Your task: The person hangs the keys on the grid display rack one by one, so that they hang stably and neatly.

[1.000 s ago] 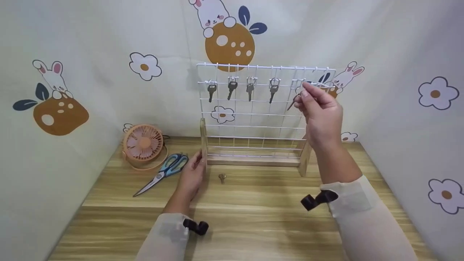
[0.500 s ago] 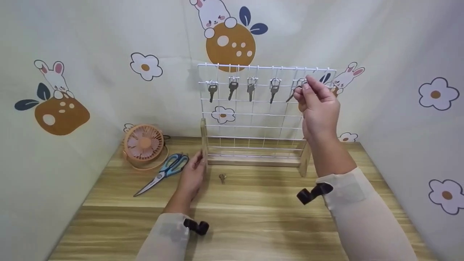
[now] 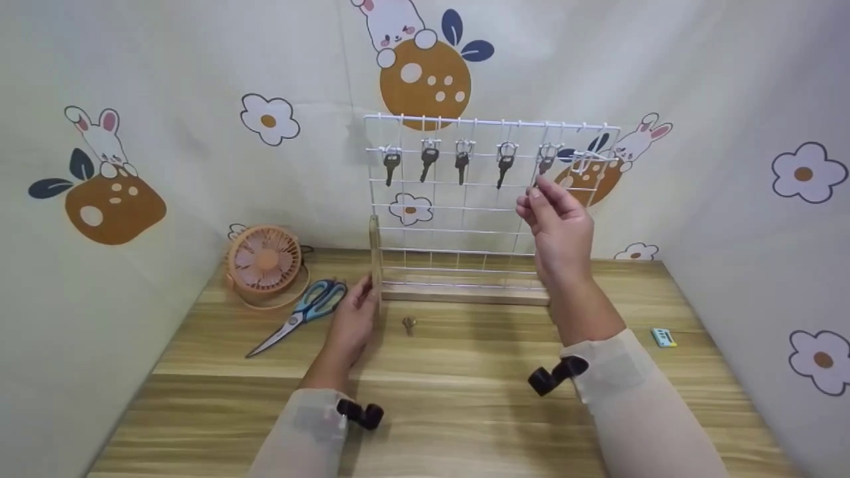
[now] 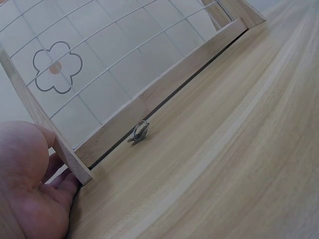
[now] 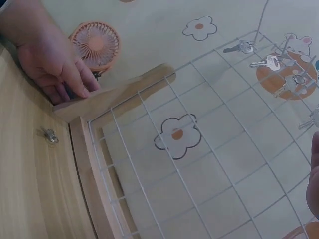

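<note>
A white wire grid rack on wooden legs carries a row of hooks with several keys. My left hand grips its left wooden leg low down, thumb and fingers on opposite sides. Up at the right, my right hand has its fingertips at the lower end of the rightmost hanging key, whose ring sits on a hook. Whether the fingers still pinch the blade is hidden. A loose key with a ring lies on the table before the rack; the left wrist view shows the ring too.
Left of the rack lie blue-handled scissors and an orange fan. White hooks stick out at the rack's upper right. A small blue-and-white item lies on the wooden table at the right. A patterned cloth hangs behind.
My right hand has brought a key to the fifth hook, where it now hangs, and has moved down and left. The small item at the right has come into sight. My left hand has stayed put.
</note>
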The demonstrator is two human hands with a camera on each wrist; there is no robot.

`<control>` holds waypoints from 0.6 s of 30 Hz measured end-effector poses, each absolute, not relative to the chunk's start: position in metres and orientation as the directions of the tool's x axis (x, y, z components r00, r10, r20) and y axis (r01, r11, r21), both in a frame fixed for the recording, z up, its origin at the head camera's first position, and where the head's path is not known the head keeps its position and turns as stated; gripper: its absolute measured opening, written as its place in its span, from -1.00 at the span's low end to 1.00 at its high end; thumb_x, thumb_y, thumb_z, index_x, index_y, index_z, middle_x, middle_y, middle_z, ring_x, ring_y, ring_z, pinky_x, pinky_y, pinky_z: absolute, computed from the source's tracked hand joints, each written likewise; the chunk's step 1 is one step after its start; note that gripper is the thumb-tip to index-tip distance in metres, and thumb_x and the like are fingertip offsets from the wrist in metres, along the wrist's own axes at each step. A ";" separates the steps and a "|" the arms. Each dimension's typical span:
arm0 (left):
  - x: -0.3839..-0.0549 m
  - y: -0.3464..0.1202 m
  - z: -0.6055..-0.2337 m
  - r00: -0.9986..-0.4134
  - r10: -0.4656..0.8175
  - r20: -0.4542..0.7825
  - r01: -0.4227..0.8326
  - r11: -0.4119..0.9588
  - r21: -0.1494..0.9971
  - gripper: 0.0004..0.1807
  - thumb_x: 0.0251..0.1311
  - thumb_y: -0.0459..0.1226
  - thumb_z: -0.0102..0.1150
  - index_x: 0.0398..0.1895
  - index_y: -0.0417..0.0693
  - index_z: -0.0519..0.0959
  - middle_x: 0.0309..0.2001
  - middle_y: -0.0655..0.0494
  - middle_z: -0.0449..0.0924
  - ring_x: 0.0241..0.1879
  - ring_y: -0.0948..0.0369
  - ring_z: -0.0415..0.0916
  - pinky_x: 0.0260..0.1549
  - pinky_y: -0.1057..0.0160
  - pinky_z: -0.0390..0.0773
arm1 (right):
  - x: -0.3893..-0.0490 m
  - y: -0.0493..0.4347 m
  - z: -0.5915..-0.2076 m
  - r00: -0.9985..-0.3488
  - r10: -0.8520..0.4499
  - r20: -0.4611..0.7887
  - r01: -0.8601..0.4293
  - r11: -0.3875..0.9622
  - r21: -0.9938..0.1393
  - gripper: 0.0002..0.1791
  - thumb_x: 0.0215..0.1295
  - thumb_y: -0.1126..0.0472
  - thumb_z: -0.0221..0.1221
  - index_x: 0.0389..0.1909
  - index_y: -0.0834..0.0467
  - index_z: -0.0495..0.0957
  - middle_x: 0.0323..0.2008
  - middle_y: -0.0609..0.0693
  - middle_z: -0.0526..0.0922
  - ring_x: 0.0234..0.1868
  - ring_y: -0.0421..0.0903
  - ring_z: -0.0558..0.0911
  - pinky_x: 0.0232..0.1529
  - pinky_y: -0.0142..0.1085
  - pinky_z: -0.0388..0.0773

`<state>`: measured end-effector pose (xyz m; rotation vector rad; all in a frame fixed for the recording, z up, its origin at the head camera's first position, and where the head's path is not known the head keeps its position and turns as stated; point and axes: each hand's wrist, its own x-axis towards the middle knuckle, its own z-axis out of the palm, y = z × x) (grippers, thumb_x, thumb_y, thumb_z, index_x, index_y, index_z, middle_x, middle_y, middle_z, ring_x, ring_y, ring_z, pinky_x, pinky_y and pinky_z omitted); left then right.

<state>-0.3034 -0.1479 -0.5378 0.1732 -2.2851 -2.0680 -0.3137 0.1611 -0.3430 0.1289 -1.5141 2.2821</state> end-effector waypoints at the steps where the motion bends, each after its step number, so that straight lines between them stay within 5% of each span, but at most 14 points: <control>1: -0.303 -0.148 -0.538 -0.992 -0.118 -0.035 -0.046 0.092 0.995 -0.40 0.68 -0.15 0.01 0.69 0.02 0.24 0.66 -0.06 0.27 0.67 -0.05 0.19 0.66 -0.03 0.26 | -0.313 0.158 -0.347 -0.919 0.270 0.288 -0.370 -0.336 -0.866 -0.65 0.53 0.35 0.25 0.26 0.32 0.64 -0.10 0.09 0.71 -0.15 -0.12 0.79 0.07 -0.28 0.81; 12: -0.303 -0.148 -0.537 -0.992 -0.116 -0.045 -0.059 0.117 0.991 -0.38 0.67 -0.08 0.03 0.69 0.09 0.24 0.67 -0.01 0.26 0.66 -0.02 0.21 0.65 -0.01 0.28 | -0.301 0.103 -0.421 -0.977 0.122 0.176 -0.212 -0.437 -0.874 -0.84 0.50 0.46 0.21 -0.11 0.23 0.74 -0.33 0.02 0.74 -0.30 -0.15 0.76 -0.18 -0.35 0.81; 18: -0.302 -0.148 -0.537 -0.992 -0.124 -0.029 -0.048 0.149 0.988 -0.40 0.67 -0.09 0.03 0.68 0.11 0.27 0.65 0.01 0.30 0.64 -0.02 0.26 0.64 -0.02 0.31 | -0.301 0.070 -0.464 -0.997 0.012 0.079 -0.077 -0.415 -0.907 -0.86 0.45 0.44 0.27 -0.12 0.21 0.76 -0.35 -0.03 0.76 -0.29 -0.15 0.76 -0.19 -0.33 0.82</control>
